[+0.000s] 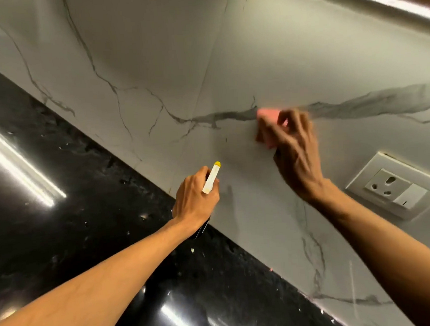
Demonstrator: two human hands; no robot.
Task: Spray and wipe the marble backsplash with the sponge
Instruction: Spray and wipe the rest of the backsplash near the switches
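Note:
The white marble backsplash with grey veins fills the upper part of the view. My right hand presses a pink sponge flat against the marble, on a dark grey vein; the hand is motion-blurred. My left hand grips a spray bottle with a white head and yellow nozzle tip pointing at the wall. The bottle's dark body is mostly hidden under the hand.
A glossy black granite countertop runs along the wall's foot, with small light specks and bright reflections. A white socket and switch plate sits on the wall to the right of my right wrist. A lit strip runs overhead.

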